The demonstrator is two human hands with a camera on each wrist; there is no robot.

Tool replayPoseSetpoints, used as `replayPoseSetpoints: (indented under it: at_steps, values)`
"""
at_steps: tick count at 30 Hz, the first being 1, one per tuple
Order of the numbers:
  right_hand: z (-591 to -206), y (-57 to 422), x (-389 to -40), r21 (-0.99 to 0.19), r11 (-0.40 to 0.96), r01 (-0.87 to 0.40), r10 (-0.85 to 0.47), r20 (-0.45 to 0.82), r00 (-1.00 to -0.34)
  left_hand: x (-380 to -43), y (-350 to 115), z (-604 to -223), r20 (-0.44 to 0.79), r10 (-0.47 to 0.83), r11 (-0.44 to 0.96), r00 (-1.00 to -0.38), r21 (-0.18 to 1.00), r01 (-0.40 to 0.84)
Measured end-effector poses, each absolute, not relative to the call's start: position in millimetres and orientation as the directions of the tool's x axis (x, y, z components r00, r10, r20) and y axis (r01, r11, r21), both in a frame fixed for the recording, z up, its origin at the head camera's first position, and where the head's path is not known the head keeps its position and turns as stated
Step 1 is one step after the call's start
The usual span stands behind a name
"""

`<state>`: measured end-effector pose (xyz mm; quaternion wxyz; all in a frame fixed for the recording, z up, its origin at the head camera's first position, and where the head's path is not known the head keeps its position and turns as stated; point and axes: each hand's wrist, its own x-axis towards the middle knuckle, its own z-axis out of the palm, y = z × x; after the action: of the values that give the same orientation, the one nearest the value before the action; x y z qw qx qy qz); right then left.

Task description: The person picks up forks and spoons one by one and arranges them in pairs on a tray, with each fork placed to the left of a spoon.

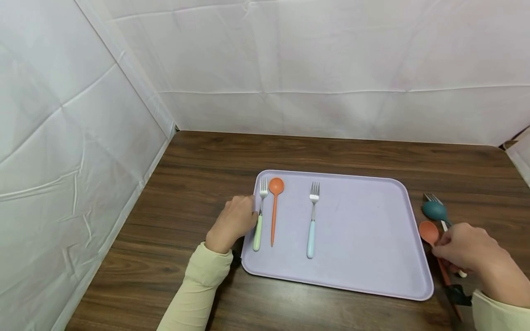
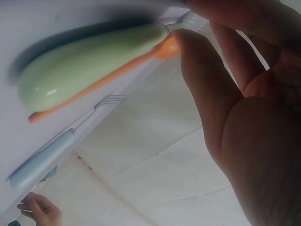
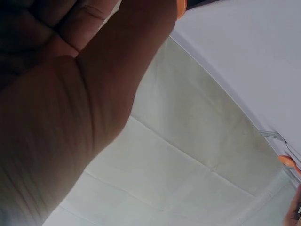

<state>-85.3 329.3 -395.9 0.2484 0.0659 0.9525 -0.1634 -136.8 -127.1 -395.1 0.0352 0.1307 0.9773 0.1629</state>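
At the left rim of the lavender tray [image 1: 360, 230], my left hand [image 1: 235, 220] is beside a fork with a pale green handle [image 1: 258, 233]. In the left wrist view, its thumb lies close to that fork's neck; contact is unclear. My right hand [image 1: 472, 248] pinches the neck of an orange-red spoon [image 1: 429, 231] just past the tray's right rim. Below the hand, the spoon's handle runs toward the near side. A teal spoon [image 1: 434, 210] and another fork [image 1: 433, 198] lie there, partly covered by the hand. Only a sliver of orange shows in the right wrist view.
An orange spoon [image 1: 273, 211] lies on the tray just right of the green-handled fork. Farther right on it is a fork with a light blue handle [image 1: 311, 238]. The tray stands on a dark wooden table [image 1: 207, 161], with white sheet walls [image 1: 310, 55] behind and at the left.
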Motion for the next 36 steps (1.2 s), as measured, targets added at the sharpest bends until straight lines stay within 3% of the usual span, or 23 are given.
replayPoseSetpoints:
  at_steps: [19,29,36]
  values:
    - [-394.0,317.3,-87.9,-0.306,0.949,0.078,-0.004,-0.26,-0.965,-137.7,-126.8,-395.4,-0.028,0.261,0.92,-0.965,0.311,0.24]
    - [-389.4,308.8,-88.0,-0.323,0.944,0.061,-0.006,-0.201,-0.98,-137.2,-127.9,-395.4,-0.024,0.267,0.919,-0.963,0.308,0.247]
    - [-391.1,305.0,-88.0,-0.354,0.935,-0.019,-0.06,-0.106,-0.993,-136.9,-127.7,-396.0,0.005,0.283,0.914,-0.959,0.303,0.271]
